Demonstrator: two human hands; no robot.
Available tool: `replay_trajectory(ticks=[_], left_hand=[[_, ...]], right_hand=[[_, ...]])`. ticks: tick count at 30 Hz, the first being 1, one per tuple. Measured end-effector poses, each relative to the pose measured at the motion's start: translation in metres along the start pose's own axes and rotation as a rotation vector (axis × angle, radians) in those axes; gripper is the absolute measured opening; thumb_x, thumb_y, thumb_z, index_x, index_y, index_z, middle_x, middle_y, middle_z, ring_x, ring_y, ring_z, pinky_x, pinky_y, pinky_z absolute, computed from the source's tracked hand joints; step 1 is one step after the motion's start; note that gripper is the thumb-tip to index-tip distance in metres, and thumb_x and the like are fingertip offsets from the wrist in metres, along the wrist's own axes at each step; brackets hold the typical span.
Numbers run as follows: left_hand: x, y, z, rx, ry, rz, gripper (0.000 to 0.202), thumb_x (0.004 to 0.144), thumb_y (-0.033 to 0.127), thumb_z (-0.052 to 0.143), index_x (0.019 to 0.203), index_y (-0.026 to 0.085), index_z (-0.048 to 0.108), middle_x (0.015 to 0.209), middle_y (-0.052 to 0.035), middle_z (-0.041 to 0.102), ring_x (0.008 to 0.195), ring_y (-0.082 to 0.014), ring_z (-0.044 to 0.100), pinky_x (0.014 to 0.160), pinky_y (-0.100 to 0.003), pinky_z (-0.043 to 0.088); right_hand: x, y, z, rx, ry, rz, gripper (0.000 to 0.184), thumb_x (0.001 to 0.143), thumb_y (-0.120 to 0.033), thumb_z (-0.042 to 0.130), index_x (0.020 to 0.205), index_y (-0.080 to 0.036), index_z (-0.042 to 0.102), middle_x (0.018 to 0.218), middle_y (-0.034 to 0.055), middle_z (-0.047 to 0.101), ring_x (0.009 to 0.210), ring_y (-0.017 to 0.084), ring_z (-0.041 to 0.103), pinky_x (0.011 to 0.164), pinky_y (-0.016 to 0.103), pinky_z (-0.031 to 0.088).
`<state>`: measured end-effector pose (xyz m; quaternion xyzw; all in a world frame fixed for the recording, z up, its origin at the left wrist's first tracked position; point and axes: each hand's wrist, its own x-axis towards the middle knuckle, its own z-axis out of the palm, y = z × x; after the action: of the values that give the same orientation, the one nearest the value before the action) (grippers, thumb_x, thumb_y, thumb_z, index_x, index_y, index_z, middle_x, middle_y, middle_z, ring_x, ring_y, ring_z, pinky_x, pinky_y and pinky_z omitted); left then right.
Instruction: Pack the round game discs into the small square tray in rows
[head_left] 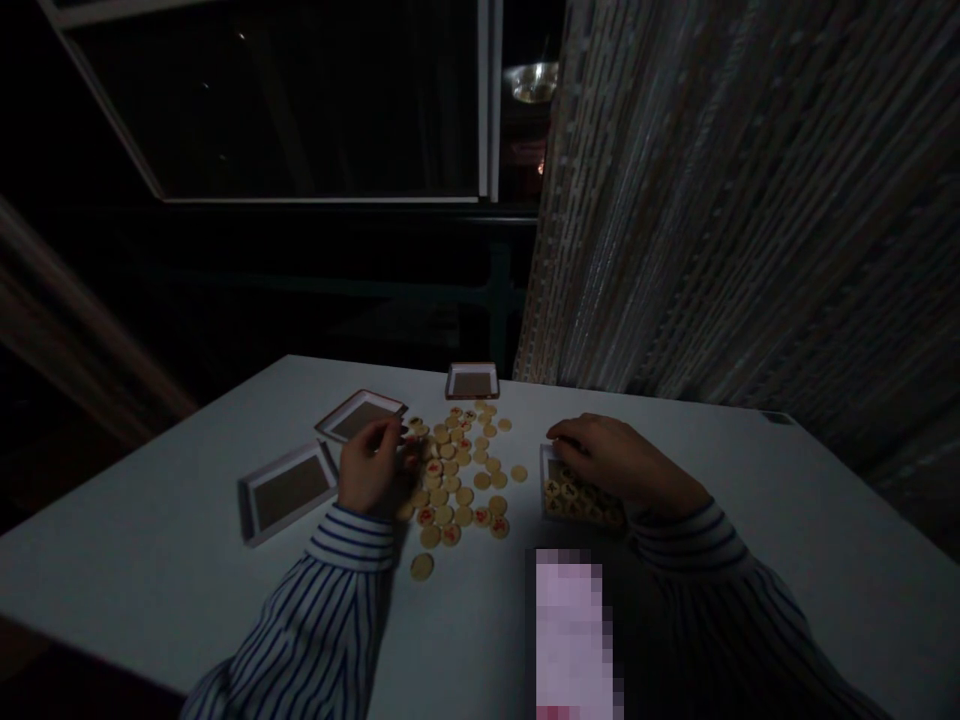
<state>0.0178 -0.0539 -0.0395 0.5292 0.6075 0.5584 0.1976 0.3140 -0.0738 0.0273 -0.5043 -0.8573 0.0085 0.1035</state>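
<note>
Round, pale wooden Chinese chess pieces (442,480) lie spread across the middle of the table, some showing red characters. At their left edge is my left hand (367,468), fingers curled in and thumb close to the index finger; whatever it may hold is hidden. My right hand (626,462) bends over a shallow box (543,490), covering its far right part. Inside that box, pieces with dark characters (574,497) sit side by side. The right fingers are bent together above them, and I cannot see what is between them.
Two shallow trays, one nearer (289,492) and one farther (360,415), lie left of the pieces. Another small tray (472,382) is at the table's far edge. A pixelated pink-white patch (574,630) covers something in front. A string curtain (660,200) hangs behind the white table (150,520).
</note>
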Motion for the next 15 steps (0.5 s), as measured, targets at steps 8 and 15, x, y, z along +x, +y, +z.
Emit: replay_trajectory(ticks=[8, 15], left_hand=[[0.008, -0.019, -0.003, 0.007, -0.005, 0.029, 0.03, 0.078, 0.04, 0.05, 0.084, 0.013, 0.062, 0.081, -0.0073, 0.068, 0.071, -0.0172, 0.063, 0.069, -0.029, 0.051], [0.006, -0.02, -0.004, 0.025, 0.001, 0.011, 0.03, 0.077, 0.04, 0.05, 0.083, 0.014, 0.062, 0.08, -0.0074, 0.068, 0.072, -0.0177, 0.064, 0.068, -0.029, 0.051]], right_hand=[[0.001, 0.004, 0.0, -0.014, 0.006, 0.017, 0.032, 0.086, -0.027, 0.04, 0.104, -0.018, 0.065, 0.1, 0.0081, 0.068, 0.091, 0.02, 0.061, 0.08, 0.03, 0.043], [0.001, 0.004, 0.001, -0.027, -0.005, 0.012, 0.033, 0.086, -0.026, 0.039, 0.105, -0.017, 0.065, 0.101, 0.0081, 0.068, 0.093, 0.021, 0.061, 0.081, 0.031, 0.043]])
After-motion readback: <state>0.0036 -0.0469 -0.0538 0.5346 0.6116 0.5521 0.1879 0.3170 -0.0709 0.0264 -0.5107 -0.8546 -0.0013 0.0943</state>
